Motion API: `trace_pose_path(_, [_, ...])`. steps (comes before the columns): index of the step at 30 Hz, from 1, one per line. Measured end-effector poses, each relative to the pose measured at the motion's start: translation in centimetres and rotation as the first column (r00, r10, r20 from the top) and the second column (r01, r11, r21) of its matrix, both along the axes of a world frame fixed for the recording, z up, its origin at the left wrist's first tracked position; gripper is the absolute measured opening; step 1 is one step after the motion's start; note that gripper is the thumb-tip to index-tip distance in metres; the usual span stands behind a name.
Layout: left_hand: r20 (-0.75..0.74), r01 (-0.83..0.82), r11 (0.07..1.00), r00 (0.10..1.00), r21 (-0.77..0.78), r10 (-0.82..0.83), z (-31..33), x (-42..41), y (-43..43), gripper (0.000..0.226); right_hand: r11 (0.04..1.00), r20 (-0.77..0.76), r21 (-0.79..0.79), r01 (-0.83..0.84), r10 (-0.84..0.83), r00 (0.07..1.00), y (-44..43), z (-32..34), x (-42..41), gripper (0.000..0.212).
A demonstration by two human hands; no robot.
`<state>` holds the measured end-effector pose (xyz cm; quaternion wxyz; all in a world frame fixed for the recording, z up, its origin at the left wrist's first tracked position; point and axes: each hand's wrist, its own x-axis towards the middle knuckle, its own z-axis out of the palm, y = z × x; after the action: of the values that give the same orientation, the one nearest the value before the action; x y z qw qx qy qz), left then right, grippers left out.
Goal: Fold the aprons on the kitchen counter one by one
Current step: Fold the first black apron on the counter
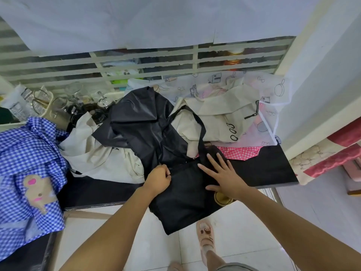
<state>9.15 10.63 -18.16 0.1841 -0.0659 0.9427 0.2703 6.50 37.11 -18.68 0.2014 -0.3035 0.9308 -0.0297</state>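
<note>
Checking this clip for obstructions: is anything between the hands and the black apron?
Nothing visible. The left hand grips the black apron at its edge, and the right hand lies flat on it.

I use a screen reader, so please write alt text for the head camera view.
A person's left hand pinches a black apron that hangs over the front edge of a dark kitchen counter, while the right hand presses flat on it. Cream cloth, pink checked cloth and a blue checked apron lie crumpled nearby.
</note>
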Motion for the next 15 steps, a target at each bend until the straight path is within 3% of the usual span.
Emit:
trace_pose_path(4, [-0.085, -0.104, 0.995, 0.991, -0.008, 0.102, -0.8, 1.0, 0.4, 0.004, 1.000, 0.029, 0.027, -0.010, 0.009, 1.000, -0.4, -2.1, -1.2, 0.086])
trace_pose_path(6, [-0.111, -0.153, 0.988, 0.982, -0.023, 0.150, -1.1, 1.3, 0.6, 0.007, 0.991, -0.004, -0.112, 0.074, -0.075, 0.997, -0.3, -2.6, -1.0, 0.071])
trace_pose_path(7, [-0.121, -0.177, 0.984, 0.978, -0.031, 0.172, -1.3, 1.3, 0.8, 0.010, 0.950, -0.031, -0.255, 0.181, -0.195, 0.980, -0.2, -2.7, -0.8, 0.060])
trace_pose_path(9, [-0.135, -0.209, 0.977, 0.970, -0.042, 0.202, -1.6, 1.3, 1.0, 0.012, 0.707, 0.003, -0.533, 0.464, -0.547, 0.837, 0.2, -2.8, -0.4, 0.048])
trace_pose_path(11, [-0.136, -0.213, 0.975, 0.970, -0.058, 0.203, -1.7, 1.1, 1.1, 0.013, 0.430, 0.215, -0.578, 0.694, -0.740, 0.638, 0.5, -2.1, -0.1, 0.045])
trace_pose_path(12, [-0.128, -0.207, 0.976, 0.972, -0.074, 0.197, -1.7, 1.1, 1.1, 0.014, 0.355, 0.325, -0.539, 0.764, -0.749, 0.577, 0.7, -1.8, -0.3, 0.043])
trace_pose_path(13, [-0.121, -0.197, 0.976, 0.975, -0.093, 0.185, -1.7, 1.0, 1.1, 0.016, 0.322, 0.416, -0.481, 0.815, -0.735, 0.536, 0.9, -1.3, -0.7, 0.040])
trace_pose_path(15, [-0.100, -0.169, 0.975, 0.983, -0.141, 0.156, -1.8, 0.7, 1.1, 0.021, 0.359, 0.538, -0.350, 0.865, -0.679, 0.500, 1.2, 0.0, -2.1, 0.029])
